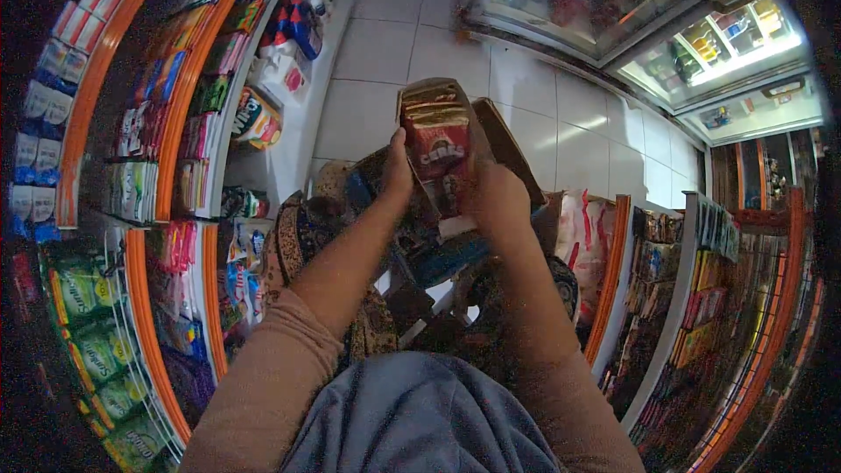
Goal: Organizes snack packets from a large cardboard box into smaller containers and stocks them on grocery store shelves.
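In front of me is a narrow open cardboard carton filled with red and gold packets standing in a row. The packets bear printing. My left hand grips the carton's left side, with the thumb along its edge. My right hand is curled against the right side, slightly blurred, its fingertips hidden. Behind the carton, to the right, a larger open cardboard box rests low around my lap. Its contents are mostly hidden by the carton and my arms.
Orange-edged shelves with packaged goods rise on the left, above a white bottom shelf holding bottles and a Wipol pouch. Glass-topped freezers stand at the far right, beyond the tiled floor. More shelving is close on my right.
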`<action>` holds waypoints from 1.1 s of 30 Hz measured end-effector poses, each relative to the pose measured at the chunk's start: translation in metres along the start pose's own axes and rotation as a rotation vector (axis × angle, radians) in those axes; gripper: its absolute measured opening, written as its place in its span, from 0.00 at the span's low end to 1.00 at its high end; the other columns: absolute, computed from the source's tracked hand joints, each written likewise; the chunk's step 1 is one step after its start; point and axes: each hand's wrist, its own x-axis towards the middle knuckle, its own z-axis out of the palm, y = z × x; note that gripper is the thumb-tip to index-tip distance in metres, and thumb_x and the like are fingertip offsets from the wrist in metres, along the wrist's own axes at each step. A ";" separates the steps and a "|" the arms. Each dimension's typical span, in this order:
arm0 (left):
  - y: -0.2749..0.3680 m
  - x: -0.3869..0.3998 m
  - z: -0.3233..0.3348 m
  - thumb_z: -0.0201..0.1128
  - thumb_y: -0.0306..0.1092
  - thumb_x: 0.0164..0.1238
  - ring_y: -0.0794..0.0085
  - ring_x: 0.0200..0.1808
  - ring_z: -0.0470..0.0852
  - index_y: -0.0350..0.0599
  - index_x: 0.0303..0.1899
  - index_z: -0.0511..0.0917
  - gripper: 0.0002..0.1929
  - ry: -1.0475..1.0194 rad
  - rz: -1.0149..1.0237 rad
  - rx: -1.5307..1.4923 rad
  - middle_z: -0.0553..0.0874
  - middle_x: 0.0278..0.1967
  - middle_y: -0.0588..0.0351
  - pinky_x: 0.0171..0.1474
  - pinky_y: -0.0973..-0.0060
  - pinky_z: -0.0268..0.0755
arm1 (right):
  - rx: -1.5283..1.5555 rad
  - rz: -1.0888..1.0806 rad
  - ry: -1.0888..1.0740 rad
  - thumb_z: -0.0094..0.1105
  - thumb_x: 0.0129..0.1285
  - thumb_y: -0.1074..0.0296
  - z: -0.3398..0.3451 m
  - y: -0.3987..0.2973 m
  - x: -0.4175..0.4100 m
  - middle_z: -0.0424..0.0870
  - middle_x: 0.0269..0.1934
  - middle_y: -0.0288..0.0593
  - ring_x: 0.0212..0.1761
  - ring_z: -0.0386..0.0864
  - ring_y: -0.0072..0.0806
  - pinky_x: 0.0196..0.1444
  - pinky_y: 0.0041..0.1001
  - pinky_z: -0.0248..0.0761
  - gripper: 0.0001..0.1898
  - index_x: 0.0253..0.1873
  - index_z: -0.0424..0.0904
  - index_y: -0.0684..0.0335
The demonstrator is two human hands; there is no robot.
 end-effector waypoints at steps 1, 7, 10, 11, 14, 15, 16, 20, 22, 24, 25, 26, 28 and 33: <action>0.001 0.000 0.001 0.41 0.64 0.66 0.61 0.49 0.77 0.42 0.57 0.69 0.33 -0.020 -0.031 -0.035 0.78 0.51 0.53 0.56 0.66 0.67 | 0.051 -0.075 -0.020 0.51 0.61 0.59 -0.004 0.001 0.000 0.81 0.31 0.53 0.35 0.81 0.49 0.35 0.44 0.75 0.12 0.42 0.77 0.60; 0.008 0.002 0.012 0.45 0.66 0.63 0.57 0.62 0.66 0.44 0.66 0.59 0.39 0.003 -0.015 -0.064 0.65 0.63 0.47 0.64 0.61 0.56 | 0.178 0.002 0.009 0.57 0.56 0.62 -0.010 0.006 0.020 0.80 0.32 0.59 0.37 0.78 0.57 0.37 0.50 0.70 0.17 0.50 0.71 0.59; 0.007 0.000 0.012 0.47 0.64 0.63 0.59 0.56 0.71 0.42 0.62 0.62 0.37 0.004 0.007 0.004 0.70 0.59 0.49 0.59 0.61 0.62 | 0.164 -0.094 0.115 0.58 0.56 0.63 -0.005 0.004 0.026 0.81 0.33 0.56 0.36 0.78 0.55 0.37 0.48 0.70 0.16 0.50 0.72 0.55; 0.005 0.000 0.011 0.47 0.64 0.63 0.59 0.56 0.71 0.42 0.62 0.62 0.37 -0.010 0.009 0.006 0.70 0.59 0.49 0.59 0.61 0.62 | 0.138 -0.110 0.080 0.59 0.55 0.64 -0.005 0.004 0.026 0.81 0.34 0.55 0.36 0.79 0.53 0.37 0.46 0.71 0.16 0.49 0.73 0.53; -0.001 0.006 0.003 0.46 0.64 0.63 0.59 0.56 0.71 0.41 0.62 0.63 0.37 -0.027 -0.025 0.006 0.70 0.58 0.48 0.59 0.61 0.63 | 0.092 -0.249 -0.124 0.60 0.52 0.69 -0.005 0.003 0.026 0.82 0.37 0.51 0.39 0.79 0.50 0.40 0.42 0.72 0.15 0.48 0.76 0.53; -0.002 0.011 0.000 0.46 0.65 0.63 0.59 0.55 0.72 0.41 0.62 0.63 0.37 -0.056 -0.035 -0.014 0.71 0.57 0.48 0.58 0.61 0.63 | 0.085 -0.249 -0.091 0.60 0.52 0.69 -0.006 0.004 0.026 0.82 0.37 0.51 0.39 0.79 0.50 0.40 0.42 0.72 0.15 0.48 0.76 0.53; -0.003 0.014 -0.003 0.46 0.65 0.63 0.59 0.55 0.72 0.41 0.62 0.63 0.37 -0.070 -0.039 -0.026 0.71 0.57 0.48 0.58 0.61 0.63 | 0.121 -0.346 -0.203 0.59 0.51 0.72 -0.006 0.004 0.026 0.82 0.38 0.51 0.41 0.79 0.49 0.42 0.41 0.72 0.16 0.47 0.76 0.53; -0.001 0.013 -0.006 0.47 0.65 0.62 0.59 0.55 0.71 0.41 0.63 0.62 0.38 -0.042 -0.076 0.022 0.70 0.57 0.47 0.58 0.60 0.63 | 0.362 -0.496 -0.186 0.56 0.48 0.77 0.003 0.003 0.023 0.81 0.40 0.52 0.43 0.78 0.48 0.46 0.40 0.71 0.18 0.47 0.78 0.55; 0.003 0.006 -0.001 0.47 0.65 0.63 0.59 0.58 0.69 0.42 0.65 0.60 0.39 -0.162 -0.063 -0.023 0.68 0.60 0.47 0.60 0.61 0.61 | 0.329 -0.422 -0.093 0.56 0.48 0.77 0.011 0.002 0.024 0.81 0.40 0.52 0.44 0.78 0.48 0.47 0.40 0.71 0.17 0.46 0.78 0.56; 0.005 0.000 0.007 0.47 0.65 0.63 0.59 0.59 0.68 0.42 0.65 0.60 0.39 -0.090 -0.029 0.068 0.67 0.61 0.47 0.61 0.61 0.60 | 0.297 -0.344 -0.002 0.56 0.48 0.76 0.017 0.000 0.027 0.81 0.40 0.51 0.46 0.77 0.48 0.47 0.41 0.71 0.17 0.46 0.79 0.56; 0.006 -0.003 0.010 0.47 0.65 0.63 0.59 0.60 0.67 0.43 0.66 0.59 0.39 -0.064 0.035 0.138 0.66 0.62 0.47 0.62 0.62 0.59 | 0.266 -0.272 0.092 0.57 0.49 0.76 0.019 -0.001 0.031 0.80 0.42 0.50 0.49 0.75 0.48 0.48 0.41 0.71 0.16 0.46 0.79 0.57; 0.008 -0.004 0.012 0.47 0.65 0.63 0.59 0.60 0.67 0.43 0.66 0.59 0.39 -0.029 0.012 0.145 0.66 0.62 0.47 0.62 0.62 0.59 | 0.233 -0.167 0.141 0.58 0.49 0.75 0.020 -0.001 0.035 0.79 0.45 0.48 0.53 0.73 0.49 0.49 0.42 0.70 0.16 0.46 0.79 0.58; 0.010 -0.007 0.014 0.46 0.64 0.64 0.60 0.62 0.65 0.43 0.66 0.59 0.38 -0.045 0.010 0.222 0.65 0.62 0.47 0.64 0.64 0.55 | 0.136 -0.310 0.202 0.58 0.50 0.73 0.021 0.002 0.041 0.76 0.49 0.47 0.56 0.70 0.49 0.51 0.42 0.69 0.15 0.46 0.78 0.57; 0.008 -0.003 0.007 0.45 0.64 0.64 0.59 0.65 0.61 0.42 0.67 0.57 0.39 -0.035 -0.038 0.207 0.62 0.65 0.48 0.67 0.64 0.49 | -0.053 -0.628 0.368 0.57 0.53 0.71 0.037 0.002 0.037 0.66 0.58 0.50 0.60 0.64 0.50 0.54 0.44 0.66 0.17 0.50 0.74 0.60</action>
